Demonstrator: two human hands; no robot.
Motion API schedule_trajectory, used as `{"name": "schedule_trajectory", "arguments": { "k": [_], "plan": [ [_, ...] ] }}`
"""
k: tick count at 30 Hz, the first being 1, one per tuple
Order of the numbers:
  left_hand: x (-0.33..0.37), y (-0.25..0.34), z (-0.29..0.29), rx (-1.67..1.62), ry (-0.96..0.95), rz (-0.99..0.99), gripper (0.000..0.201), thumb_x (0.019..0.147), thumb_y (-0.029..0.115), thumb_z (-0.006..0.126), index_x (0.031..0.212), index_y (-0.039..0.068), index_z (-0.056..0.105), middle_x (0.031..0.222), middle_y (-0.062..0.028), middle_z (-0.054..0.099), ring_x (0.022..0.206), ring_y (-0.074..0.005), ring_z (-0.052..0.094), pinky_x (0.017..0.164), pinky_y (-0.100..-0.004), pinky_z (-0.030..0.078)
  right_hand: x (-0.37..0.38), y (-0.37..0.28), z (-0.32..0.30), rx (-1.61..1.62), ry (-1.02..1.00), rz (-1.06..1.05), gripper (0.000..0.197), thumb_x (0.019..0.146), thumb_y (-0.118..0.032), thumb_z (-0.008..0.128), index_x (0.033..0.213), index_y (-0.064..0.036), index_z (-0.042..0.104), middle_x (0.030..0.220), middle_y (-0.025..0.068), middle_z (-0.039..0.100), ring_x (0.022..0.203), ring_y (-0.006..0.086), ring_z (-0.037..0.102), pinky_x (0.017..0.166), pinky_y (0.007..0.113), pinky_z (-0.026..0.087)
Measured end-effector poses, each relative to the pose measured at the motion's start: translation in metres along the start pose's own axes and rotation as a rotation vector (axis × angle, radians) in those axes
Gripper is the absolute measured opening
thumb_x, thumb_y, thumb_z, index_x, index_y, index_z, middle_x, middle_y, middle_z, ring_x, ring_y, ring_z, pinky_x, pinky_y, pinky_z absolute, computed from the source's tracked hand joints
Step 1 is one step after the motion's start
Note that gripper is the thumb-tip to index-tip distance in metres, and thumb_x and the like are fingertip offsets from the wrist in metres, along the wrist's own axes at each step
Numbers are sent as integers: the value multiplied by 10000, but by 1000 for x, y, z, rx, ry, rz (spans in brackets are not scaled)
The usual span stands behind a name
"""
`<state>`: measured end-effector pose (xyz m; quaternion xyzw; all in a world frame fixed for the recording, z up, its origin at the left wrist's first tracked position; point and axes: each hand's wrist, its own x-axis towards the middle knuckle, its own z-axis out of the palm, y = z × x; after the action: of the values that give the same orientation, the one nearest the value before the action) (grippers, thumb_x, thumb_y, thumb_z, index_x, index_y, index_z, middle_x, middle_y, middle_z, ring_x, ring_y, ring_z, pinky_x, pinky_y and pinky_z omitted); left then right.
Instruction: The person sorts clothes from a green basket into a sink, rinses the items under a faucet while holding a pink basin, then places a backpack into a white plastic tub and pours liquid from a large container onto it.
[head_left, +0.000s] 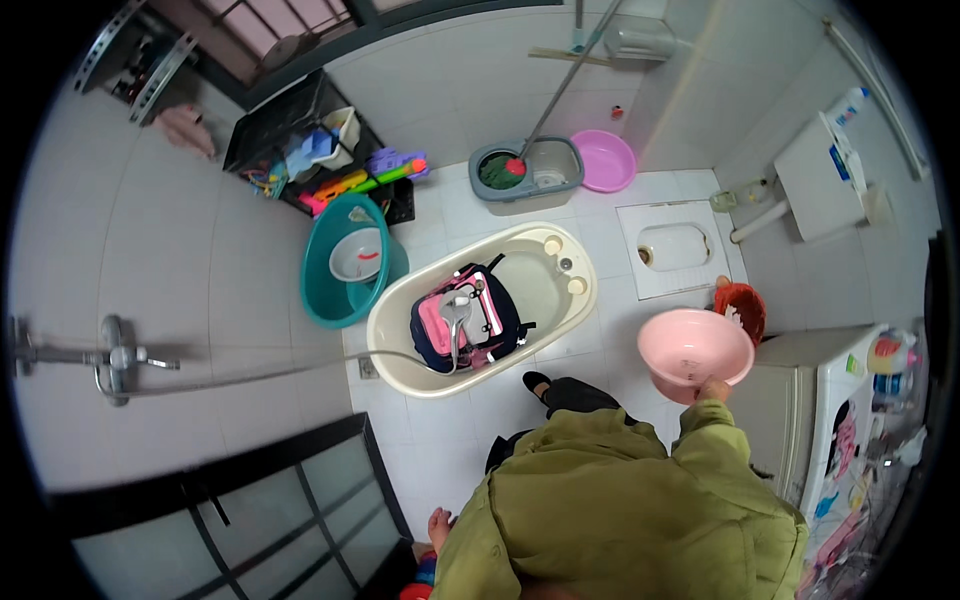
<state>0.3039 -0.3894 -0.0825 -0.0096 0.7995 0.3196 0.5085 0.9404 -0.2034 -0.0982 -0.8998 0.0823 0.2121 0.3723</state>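
My right hand [713,390] grips the near rim of a pink plastic basin [690,345], held in front of me to the right. The inside of the basin shows no contents. Down at my left side hangs my left hand [439,527], small in the picture, its fingers loosely apart with nothing visible in them. Ahead of me stands a cream baby bathtub [545,300] on the tiled floor. A pink and navy backpack [440,325] lies in it, with a shower head [457,303] resting on top. The shower hose [270,375] runs from it to the wall tap [122,360].
A teal tub [318,265] holds a white basin [356,256]. Behind stand a grey mop bucket [565,165] and a magenta basin [605,160]. To the right are a squat toilet [675,246], a red bin [745,308] and a washing machine [825,420]. A black-framed door [260,510] is lower left.
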Motion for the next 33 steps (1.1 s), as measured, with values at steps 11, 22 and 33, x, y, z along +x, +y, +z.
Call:
{"name": "schedule_trajectory", "arguments": {
  "k": [11,22,33],
  "plan": [
    [34,201,9,-3,-237,267,381,737,174,596,1096,93,497,838,-14,557,727,-110,534,585,-243,451,-268,-24,69,18,-442,-351,319,638,-49,498,953,-7,467,597,80,502,354,138,442,266,261,351],
    [33,361,9,-462,-539,249,546,738,66,552,1198,93,261,1062,-131,469,816,-206,555,551,-275,492,-592,-56,159,184,-1018,-557,327,669,-39,557,963,-19,416,762,66,510,490,119,502,380,222,434],
    [189,614,-24,-595,-434,339,462,668,-54,453,1122,-4,379,976,-144,513,806,-269,583,578,-351,556,-556,-50,249,-11,-1054,-619,350,732,-137,617,1044,-23,508,862,71,580,776,139,549,706,260,450]
  ]
}}
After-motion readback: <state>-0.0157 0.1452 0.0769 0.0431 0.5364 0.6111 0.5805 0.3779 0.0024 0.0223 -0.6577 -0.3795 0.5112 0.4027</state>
